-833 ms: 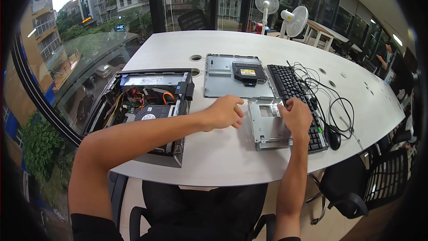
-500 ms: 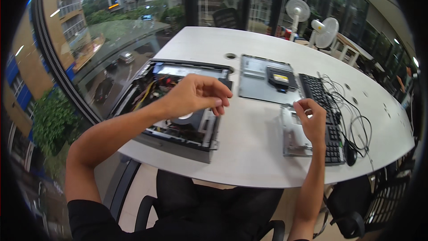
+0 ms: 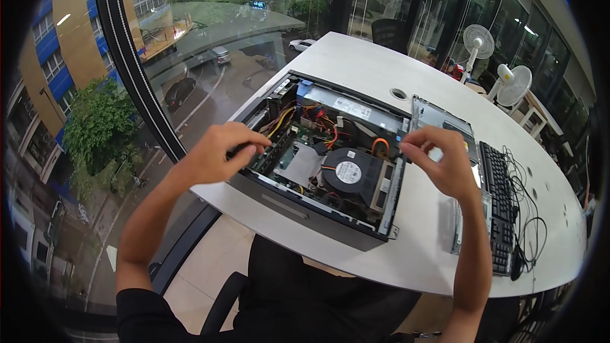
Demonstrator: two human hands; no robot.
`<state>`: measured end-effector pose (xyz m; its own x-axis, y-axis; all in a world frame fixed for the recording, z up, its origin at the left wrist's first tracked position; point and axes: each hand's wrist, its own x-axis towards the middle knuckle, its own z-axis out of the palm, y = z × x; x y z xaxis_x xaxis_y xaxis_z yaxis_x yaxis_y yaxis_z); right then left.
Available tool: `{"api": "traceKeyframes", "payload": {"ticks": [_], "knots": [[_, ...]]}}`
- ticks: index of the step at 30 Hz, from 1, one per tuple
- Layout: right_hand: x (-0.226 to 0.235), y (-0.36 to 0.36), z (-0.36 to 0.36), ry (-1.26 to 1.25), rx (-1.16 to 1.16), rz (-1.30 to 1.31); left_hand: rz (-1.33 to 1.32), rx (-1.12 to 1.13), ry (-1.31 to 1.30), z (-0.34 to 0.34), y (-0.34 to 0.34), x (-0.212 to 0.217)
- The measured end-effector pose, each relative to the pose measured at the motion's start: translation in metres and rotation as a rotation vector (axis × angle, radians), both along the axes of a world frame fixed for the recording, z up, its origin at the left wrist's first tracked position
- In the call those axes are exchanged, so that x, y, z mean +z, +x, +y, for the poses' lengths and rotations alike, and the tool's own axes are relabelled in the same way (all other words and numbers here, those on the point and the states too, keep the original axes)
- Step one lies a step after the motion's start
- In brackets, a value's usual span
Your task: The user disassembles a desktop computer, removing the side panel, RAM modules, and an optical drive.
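A black keyboard lies on the white table beside tangled cables. Two white fans stand beyond.

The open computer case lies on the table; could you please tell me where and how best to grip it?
Probably the computer case is best held at its two sides, left hand from the left, right hand from the right. It lies flat, open on top with the fan and orange wire exposed, so its straight outer sides look safer.

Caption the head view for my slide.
Left hand and right hand flank an open rectangular black computer case on a white table.
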<state>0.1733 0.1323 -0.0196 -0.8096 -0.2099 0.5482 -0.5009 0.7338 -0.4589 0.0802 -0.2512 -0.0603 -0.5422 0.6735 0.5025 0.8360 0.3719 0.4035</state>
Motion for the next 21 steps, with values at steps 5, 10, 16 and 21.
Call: {"api": "traceKeyframes", "payload": {"ticks": [5,10,16,21], "knots": [[0.0,-0.064,-0.069,0.082,0.244,-0.161,-0.079,0.129,0.052,0.002,0.008,-0.016],[-0.01,-0.131,-0.108,0.353,0.319,-0.154,-0.132,0.154,0.232,0.01,0.008,-0.018],[-0.037,-0.181,-0.119,0.693,0.114,0.193,-0.093,0.24,0.217,0.009,0.008,-0.023],[-0.055,-0.197,-0.12,0.629,-0.013,-0.065,0.045,0.256,0.173,0.006,0.008,-0.023]]}}
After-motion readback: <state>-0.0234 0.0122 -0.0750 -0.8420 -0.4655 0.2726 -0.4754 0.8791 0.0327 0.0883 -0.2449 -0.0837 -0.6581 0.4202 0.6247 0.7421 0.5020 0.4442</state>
